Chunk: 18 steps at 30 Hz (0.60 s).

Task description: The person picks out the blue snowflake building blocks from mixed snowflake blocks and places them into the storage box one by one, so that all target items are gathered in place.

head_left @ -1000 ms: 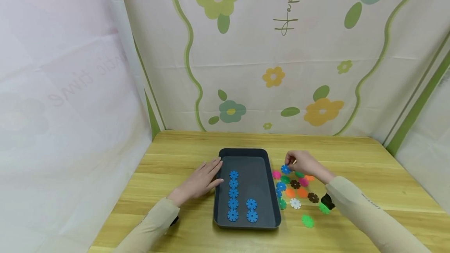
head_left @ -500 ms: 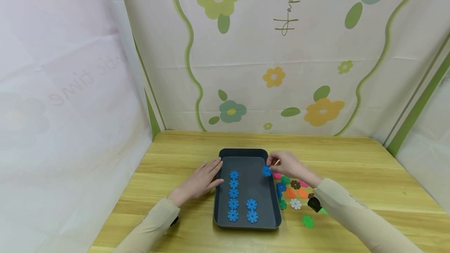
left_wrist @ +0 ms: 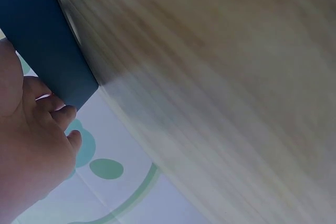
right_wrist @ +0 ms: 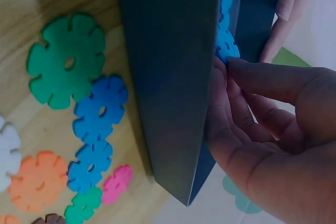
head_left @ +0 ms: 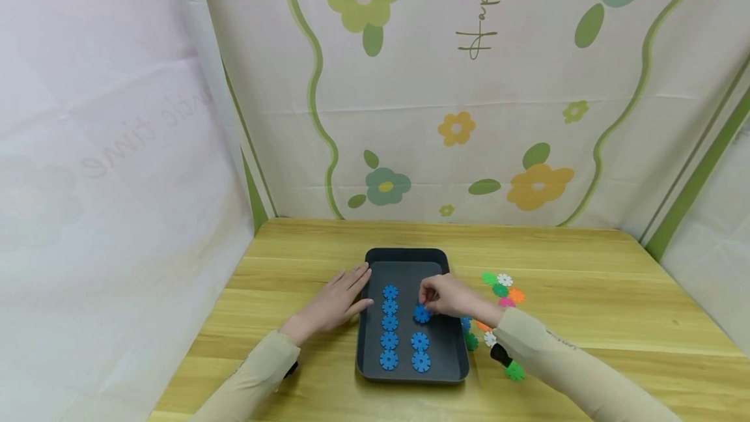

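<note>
A dark grey tray (head_left: 405, 275) lies on the wooden table. Inside, a left column of several blue notched plastic discs (head_left: 389, 322) runs lengthwise, with two more blue discs (head_left: 420, 342) at the near right. Over the tray's right half, my right hand (head_left: 450, 295) pinches another blue disc (head_left: 422, 314) between thumb and fingers, just beyond those two. In the right wrist view the pinched disc (right_wrist: 227, 45) shows beyond the tray's side wall. My left hand (head_left: 336, 298) rests with extended fingers on the tray's left rim.
Right of the tray lie loose notched discs: a green one (right_wrist: 67, 62), blue ones (right_wrist: 101, 107), an orange one (right_wrist: 39, 181) and a pink one (right_wrist: 116, 183), among others. My right forearm covers part of this pile. A flower-printed cloth (head_left: 410, 83) hangs behind the table.
My right hand has carried a blue disc from the pile leftward, over the tray's right rim and down into the tray's right half. The left hand has stayed in place.
</note>
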Tool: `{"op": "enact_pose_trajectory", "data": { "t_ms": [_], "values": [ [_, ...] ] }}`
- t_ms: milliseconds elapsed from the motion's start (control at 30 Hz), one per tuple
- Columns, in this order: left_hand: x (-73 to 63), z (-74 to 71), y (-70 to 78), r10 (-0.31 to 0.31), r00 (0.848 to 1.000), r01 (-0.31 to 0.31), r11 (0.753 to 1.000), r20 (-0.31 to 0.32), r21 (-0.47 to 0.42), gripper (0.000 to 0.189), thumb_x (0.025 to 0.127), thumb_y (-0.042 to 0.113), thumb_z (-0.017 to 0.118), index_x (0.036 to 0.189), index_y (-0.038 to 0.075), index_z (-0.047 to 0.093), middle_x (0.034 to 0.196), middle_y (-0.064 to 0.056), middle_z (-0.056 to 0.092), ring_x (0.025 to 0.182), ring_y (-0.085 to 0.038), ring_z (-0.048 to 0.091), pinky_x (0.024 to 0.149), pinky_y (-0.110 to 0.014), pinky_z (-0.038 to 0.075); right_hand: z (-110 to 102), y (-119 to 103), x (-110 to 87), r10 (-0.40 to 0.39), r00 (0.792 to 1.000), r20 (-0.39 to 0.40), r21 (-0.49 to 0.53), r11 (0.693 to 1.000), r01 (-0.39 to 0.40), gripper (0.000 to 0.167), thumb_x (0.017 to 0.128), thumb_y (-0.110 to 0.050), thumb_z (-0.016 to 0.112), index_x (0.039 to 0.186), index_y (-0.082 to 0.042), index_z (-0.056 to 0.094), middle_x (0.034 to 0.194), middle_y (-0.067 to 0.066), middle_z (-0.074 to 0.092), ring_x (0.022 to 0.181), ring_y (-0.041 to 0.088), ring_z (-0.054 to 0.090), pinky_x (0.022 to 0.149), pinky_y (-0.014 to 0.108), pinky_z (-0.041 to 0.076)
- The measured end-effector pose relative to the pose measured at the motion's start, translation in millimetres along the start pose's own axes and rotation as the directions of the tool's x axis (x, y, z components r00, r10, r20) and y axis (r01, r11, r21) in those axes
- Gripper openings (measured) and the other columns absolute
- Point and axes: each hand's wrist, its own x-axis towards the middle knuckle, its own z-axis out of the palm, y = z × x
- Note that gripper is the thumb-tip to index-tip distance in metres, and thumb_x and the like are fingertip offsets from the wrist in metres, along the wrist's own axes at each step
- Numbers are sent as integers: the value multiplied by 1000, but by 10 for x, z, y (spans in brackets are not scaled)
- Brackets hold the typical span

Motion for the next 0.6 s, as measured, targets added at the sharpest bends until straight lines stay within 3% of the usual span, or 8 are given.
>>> {"op": "enact_pose_trajectory", "data": {
  "t_ms": [300, 600],
  "values": [
    [-10, -5, 1, 3, 1000, -3, 1000, -5, -3, 71, 105, 51, 38, 158, 7, 24, 167, -9, 20, 154, -26, 23, 126, -51, 21, 86, 20, 18, -56, 998, 24, 41, 998, 55, 6, 85, 3, 70, 86, -1, 67, 77, 3, 66, 62, 2, 56, 57, 16, 50],
    [-3, -10, 4, 3, 1000, -3, 1000, -5, -5, 70, 105, 51, 38, 158, 8, 24, 167, -9, 20, 154, -26, 24, 126, -50, 21, 117, 29, 12, -41, 999, 33, 50, 998, 40, 9, 85, 3, 71, 84, -5, 66, 75, 3, 66, 62, 3, 56, 56, 16, 50]
  ]
}}
